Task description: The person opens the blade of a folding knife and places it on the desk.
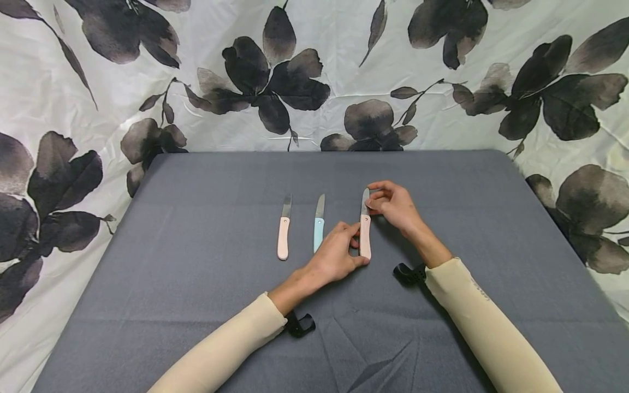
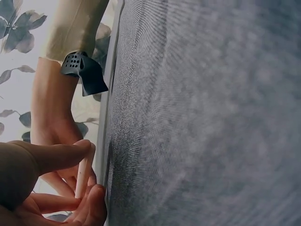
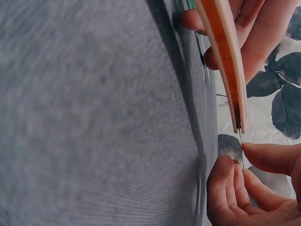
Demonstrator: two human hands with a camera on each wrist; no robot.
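Three small knives lie in a row on a grey cloth-covered table [image 1: 196, 284]. The rightmost has a pink handle [image 1: 365, 236]. My left hand [image 1: 339, 252] pinches that handle [image 2: 83, 175] between thumb and fingers. My right hand [image 1: 393, 204] pinches its blade [image 1: 366, 201] near the tip; in the right wrist view the thin blade [image 3: 241, 146] passes between the thumb and fingers, with the handle [image 3: 225, 56] above. A light blue-handled knife [image 1: 319, 226] lies just left of my left hand, and a second pink-handled knife [image 1: 283, 232] lies further left.
A white cloth printed with dark leaves [image 1: 295, 82] hangs behind and beside the table. Black wrist-camera straps show at my left wrist [image 1: 300, 325] and right wrist [image 1: 408, 273]. Both arms wear cream sleeves.
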